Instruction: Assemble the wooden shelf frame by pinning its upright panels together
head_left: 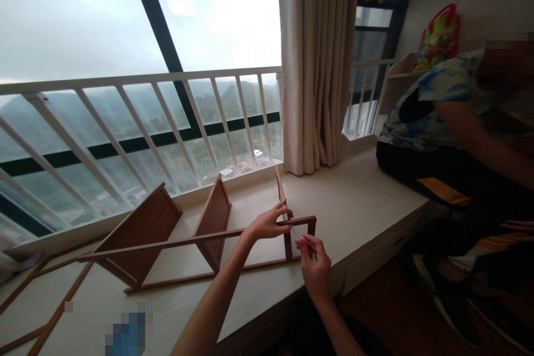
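A brown wooden shelf rack (167, 243) lies on its side on the pale ledge, with its shelf boards standing up from the rails. My left hand (269, 222) is at its right end, fingers bent around the upper rail close to the end crosspiece. Just right of it, my right hand (316, 266) is closed in a pinch on a thin silvery rod (294, 233), which points up towards the left fingers and the joint. The rod's far tip is too small to make out.
More wooden frame pieces (58, 317) lie at the left of the ledge (325, 200). A white railing (187, 74) and window run behind, beside a beige curtain (319, 67). At right, another person (438, 105) sits bent forward; a colourful bag (439, 39) stands behind.
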Tool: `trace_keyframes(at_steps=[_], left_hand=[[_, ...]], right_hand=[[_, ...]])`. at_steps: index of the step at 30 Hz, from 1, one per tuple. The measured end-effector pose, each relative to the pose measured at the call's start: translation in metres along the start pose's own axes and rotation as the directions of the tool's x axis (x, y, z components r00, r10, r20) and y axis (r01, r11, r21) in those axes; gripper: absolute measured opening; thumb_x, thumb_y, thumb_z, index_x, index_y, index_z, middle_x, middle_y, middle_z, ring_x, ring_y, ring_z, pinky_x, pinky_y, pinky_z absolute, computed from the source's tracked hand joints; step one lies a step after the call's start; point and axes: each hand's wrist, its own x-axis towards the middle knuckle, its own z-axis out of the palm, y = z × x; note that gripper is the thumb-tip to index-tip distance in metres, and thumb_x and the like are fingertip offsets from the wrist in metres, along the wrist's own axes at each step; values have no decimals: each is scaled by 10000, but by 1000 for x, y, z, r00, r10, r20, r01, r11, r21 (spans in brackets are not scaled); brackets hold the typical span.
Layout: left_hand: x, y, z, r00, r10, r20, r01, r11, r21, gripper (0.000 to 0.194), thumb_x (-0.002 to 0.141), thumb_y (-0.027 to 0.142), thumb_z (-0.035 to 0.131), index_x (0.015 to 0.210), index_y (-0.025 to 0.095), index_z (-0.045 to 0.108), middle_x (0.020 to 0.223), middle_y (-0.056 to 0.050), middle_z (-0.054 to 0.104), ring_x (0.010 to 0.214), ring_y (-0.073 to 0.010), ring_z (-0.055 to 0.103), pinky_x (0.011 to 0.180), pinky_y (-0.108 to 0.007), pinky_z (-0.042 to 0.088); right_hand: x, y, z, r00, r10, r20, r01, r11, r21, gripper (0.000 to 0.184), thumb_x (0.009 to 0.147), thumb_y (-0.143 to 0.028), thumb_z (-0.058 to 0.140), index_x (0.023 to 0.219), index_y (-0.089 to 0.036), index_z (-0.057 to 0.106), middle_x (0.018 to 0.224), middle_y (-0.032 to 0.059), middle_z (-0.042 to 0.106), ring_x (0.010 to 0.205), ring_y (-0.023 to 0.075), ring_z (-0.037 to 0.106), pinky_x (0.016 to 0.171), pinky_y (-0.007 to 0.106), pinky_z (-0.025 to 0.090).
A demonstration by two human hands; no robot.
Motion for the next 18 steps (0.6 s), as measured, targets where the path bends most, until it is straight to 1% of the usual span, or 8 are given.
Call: trace_keyframes(at_steps=[3, 7, 11, 14, 16, 18], left_hand=[[0, 2, -2, 1000, -6, 7, 6, 1000, 8, 314, 676, 289, 521, 983, 226, 510, 1369, -50, 205, 1099, -220, 432, 845, -266, 371], [1, 2, -1, 1000, -10, 9, 10, 1000, 8, 310, 671, 281, 517, 977, 227, 513, 1374, -48, 191, 1092, -217, 438, 847, -264, 371], [1, -2, 1, 1000, 7, -1, -7, 1000, 4, 315, 670, 287, 517, 980, 229, 509, 1376, -53, 183, 1082, -216, 448, 849, -273, 367], [1, -3, 2, 1000, 8, -8, -8, 1000, 7, 311, 671, 295, 518, 975, 230, 511, 1377, -51, 178, 1089, -219, 442, 842, -277, 371], [0, -3, 2, 1000, -3, -11, 3, 1000, 11, 308, 670, 298, 519, 971, 229, 513, 1379, -48, 173, 1096, -222, 435, 833, -275, 377], [-1, -1, 2, 1000, -19, -13, 19, 1000, 16, 307, 671, 293, 519, 970, 229, 516, 1381, -46, 164, 1090, -224, 441, 819, -272, 385]], right_hand=[[2, 0, -2, 1000, -22, -8, 21, 998, -51, 207, 744, -336, 522, 846, -161, 568, 724, 57, 625, 630, 139, 569, 584, 253, 458], [1, 0, -4, 999, -33, 14, 35, 995, -98, 181, 743, -338, 523, 761, -166, 577, 656, 35, 605, 564, 119, 530, 539, 228, 423], [-1, -2, -4, 999, -17, 43, 22, 992, -123, 188, 742, -338, 524, 665, -170, 558, 549, -2, 549, 488, 96, 475, 511, 213, 394], [-1, -6, -3, 996, 33, 83, -27, 997, -73, 243, 741, -360, 514, 589, -171, 527, 475, -22, 507, 440, 87, 448, 466, 201, 374], [-1, -7, -2, 985, 87, 149, -88, 996, 2, 259, 749, -374, 496, 600, -166, 534, 458, -22, 505, 425, 89, 453, 437, 198, 370], [0, -8, -1, 963, 146, 226, -167, 983, 78, 267, 758, -386, 479, 649, -155, 556, 448, -19, 510, 412, 94, 459, 410, 198, 368]])
